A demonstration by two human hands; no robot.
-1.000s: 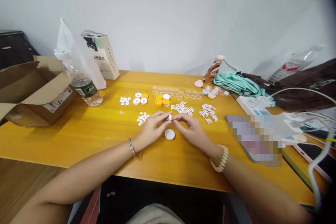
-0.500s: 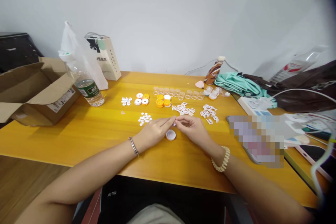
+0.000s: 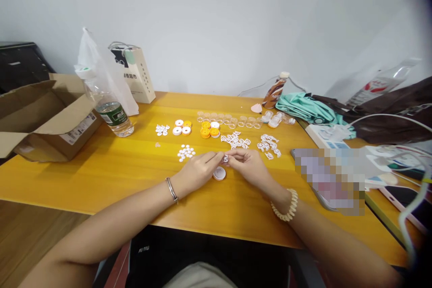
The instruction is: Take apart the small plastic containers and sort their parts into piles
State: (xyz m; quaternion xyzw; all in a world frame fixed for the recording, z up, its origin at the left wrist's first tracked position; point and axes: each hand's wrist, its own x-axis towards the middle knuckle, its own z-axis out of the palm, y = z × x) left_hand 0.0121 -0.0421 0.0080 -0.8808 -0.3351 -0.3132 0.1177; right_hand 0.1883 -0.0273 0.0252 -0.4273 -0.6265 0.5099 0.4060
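Fingertip to fingertip, my left hand and my right hand are closed on a small white plastic piece. It resembles the openwork white pieces lying just beyond. Directly below my fingers a round white cap with an orange edge rests on the table. Small white discs are scattered left of my left hand. More openwork white pieces lie beyond my right hand. Part of the held piece is hidden by my fingers.
White and orange round parts sit in clusters behind a row of clear cups. A cardboard box and water bottle stand left. At right lie a phone, teal cloth and a brown-labelled bottle.
My fingers have shifted slightly, and more of the small white piece shows between them. The hands stay in nearly the same place above the cap.
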